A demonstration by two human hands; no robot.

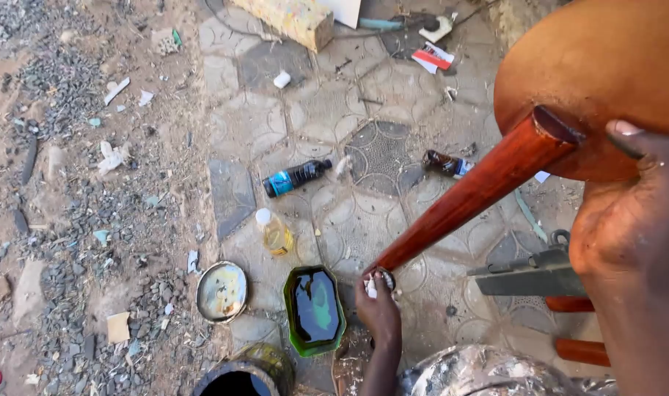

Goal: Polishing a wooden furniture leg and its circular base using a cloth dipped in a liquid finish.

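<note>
While gripping the round stool seat (591, 66) tight with the right hand (628, 227), keep the left hand (378, 308) pinched shut on the small white rag (371, 287) at the tip of the red leg (481, 187), just beside the green tub (314, 268), and rub slowly along the wood.

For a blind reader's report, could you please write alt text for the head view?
The right hand grips a round wooden stool, while the left hand presses a small rag to the tip of its reddish leg, above a green tray of dark liquid on paving.
</note>
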